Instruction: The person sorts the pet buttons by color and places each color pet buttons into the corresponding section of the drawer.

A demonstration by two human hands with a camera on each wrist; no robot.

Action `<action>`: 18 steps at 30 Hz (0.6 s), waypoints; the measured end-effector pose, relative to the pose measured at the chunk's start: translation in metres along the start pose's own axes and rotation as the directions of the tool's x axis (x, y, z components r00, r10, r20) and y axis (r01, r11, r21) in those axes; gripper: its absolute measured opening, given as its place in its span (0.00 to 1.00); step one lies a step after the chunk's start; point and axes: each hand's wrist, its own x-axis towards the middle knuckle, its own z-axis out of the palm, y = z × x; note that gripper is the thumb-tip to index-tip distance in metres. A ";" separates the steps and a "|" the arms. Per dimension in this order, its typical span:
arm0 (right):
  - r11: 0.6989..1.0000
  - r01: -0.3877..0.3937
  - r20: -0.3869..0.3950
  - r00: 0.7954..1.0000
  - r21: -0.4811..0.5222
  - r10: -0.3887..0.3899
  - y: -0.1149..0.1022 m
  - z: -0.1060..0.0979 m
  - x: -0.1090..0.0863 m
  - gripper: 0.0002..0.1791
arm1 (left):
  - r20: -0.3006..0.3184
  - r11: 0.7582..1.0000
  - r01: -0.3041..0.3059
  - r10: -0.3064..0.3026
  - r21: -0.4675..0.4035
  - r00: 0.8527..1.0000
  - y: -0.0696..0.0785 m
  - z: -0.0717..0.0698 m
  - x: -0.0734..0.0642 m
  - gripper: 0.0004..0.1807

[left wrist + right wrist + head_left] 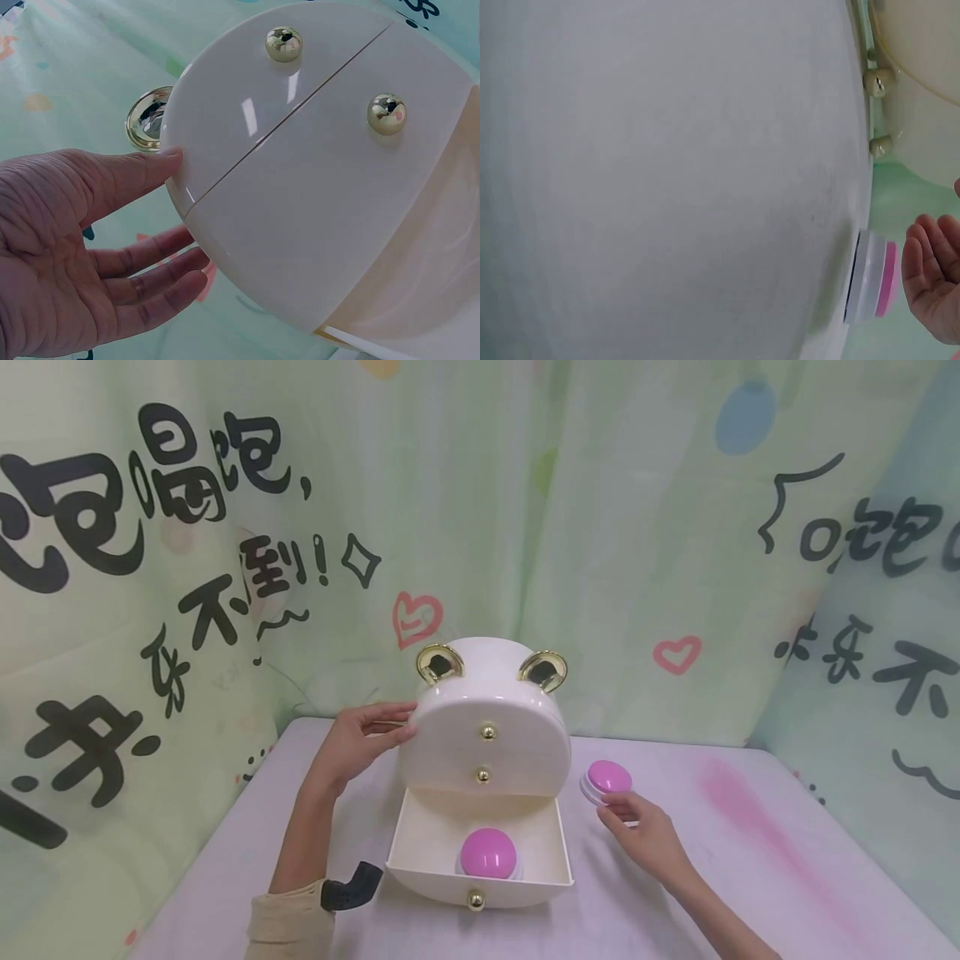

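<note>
A white rounded box with drawers [487, 747], gold knobs and two gold-rimmed ears stands at the centre of the table. Its bottom drawer [480, 893] is pulled out, with a pink-topped round push button [489, 853] on a white base inside. My left hand [367, 739] touches the box's left side. In the left wrist view, the thumb [171, 161] lies at the front edge and the other fingers extend along the side, fairly straight. My right hand [645, 835], fingers loosely bent, is beside a second pink-and-white push button [609, 778] on the table.
The table [750, 860] has a white cover with a pink smear on the right. Printed curtains [600, 568] with black characters and hearts enclose it at the back and sides. A black strap piece [352, 887] is at the left sleeve.
</note>
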 end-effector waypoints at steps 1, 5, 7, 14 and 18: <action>1.000 -0.003 -0.002 1.000 -0.012 0.003 0.003 -0.002 0.001 0.13 | 0.000 1.000 -0.001 0.001 -0.001 1.000 0.000 0.000 0.000 0.25; 0.998 -0.009 -0.013 1.000 -0.058 0.009 0.012 -0.009 0.007 0.14 | -0.001 1.000 -0.006 0.006 -0.002 1.000 0.000 0.000 0.000 0.24; 0.997 -0.014 -0.015 1.000 -0.070 0.013 0.017 -0.011 0.010 0.15 | -0.001 1.000 -0.007 0.007 -0.002 1.000 -0.001 0.000 0.000 0.24; 0.993 -0.067 0.023 0.997 -0.098 0.070 0.025 -0.017 0.020 0.22 | -0.003 1.000 -0.006 0.006 0.002 1.000 -0.002 0.000 0.001 0.24; 0.988 -0.098 0.046 0.993 -0.121 0.105 0.030 -0.017 0.026 0.26 | -0.004 1.000 -0.009 0.009 0.001 1.000 -0.001 0.000 0.001 0.24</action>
